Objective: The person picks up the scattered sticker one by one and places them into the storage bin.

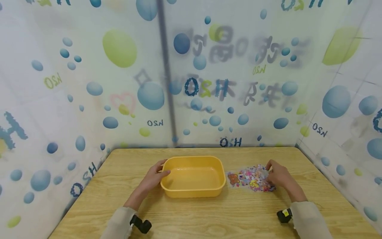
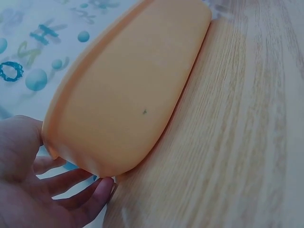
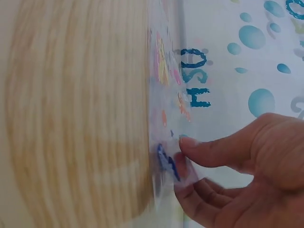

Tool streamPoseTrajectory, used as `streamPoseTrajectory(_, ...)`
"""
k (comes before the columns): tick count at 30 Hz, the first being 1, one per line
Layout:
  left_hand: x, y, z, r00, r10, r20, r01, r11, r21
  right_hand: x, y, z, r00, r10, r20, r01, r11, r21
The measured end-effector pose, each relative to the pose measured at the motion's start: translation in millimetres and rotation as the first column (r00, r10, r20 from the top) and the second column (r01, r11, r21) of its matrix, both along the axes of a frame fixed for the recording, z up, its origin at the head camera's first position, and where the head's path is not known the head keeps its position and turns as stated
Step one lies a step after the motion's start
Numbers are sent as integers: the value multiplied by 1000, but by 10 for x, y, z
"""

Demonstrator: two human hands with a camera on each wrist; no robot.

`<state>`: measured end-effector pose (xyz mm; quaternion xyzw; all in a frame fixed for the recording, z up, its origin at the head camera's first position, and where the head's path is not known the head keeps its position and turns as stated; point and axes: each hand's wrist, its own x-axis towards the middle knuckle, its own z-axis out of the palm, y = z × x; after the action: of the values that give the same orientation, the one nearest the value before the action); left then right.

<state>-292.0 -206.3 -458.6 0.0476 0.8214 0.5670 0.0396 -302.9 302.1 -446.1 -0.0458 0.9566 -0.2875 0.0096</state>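
Observation:
A yellow plastic basin (image 1: 193, 193) stands upright on the table, with nothing inside it. At its left end my left hand (image 1: 153, 176) grips the rim, thumb over the edge and fingers along the outer wall. The left wrist view shows those fingers (image 2: 78, 178) curled against the basin's end. To the right of the basin lies a clear plastic sheet (image 1: 252, 178) covered in small colourful stickers, among them a brown bear (image 1: 233, 179). My right hand (image 1: 280, 174) pinches its right edge. In the right wrist view, thumb and fingers hold a see-through corner beside a blue sticker (image 3: 167, 161).
The wooden table (image 1: 191, 219) runs back to a curtain (image 1: 191, 109) printed with bubbles and lettering. Similar curtains hang on both sides. A small black device (image 1: 141, 224) sits on the left wrist and another (image 1: 284, 215) on the right.

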Motion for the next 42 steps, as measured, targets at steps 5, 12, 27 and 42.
streamPoseTrajectory(5,-5,7,3,1000,6,-1,-6,1000,-8,3,21,20,999,45,-15,-44,999,21)
streamPoseTrajectory(12,-1,12,-1,1000,7,-15,-7,1000,-16,-8,34,30,998,42,-48,-42,999,-8)
streamPoseTrajectory(27,23,30,9,999,-24,-45,21,998,-59,118,-4,295,992,20,-121,-31,995,-91)
streamPoseTrajectory(42,33,39,30,999,7,-32,-10,997,-72,237,-193,609,966,22,-257,-63,986,-152)
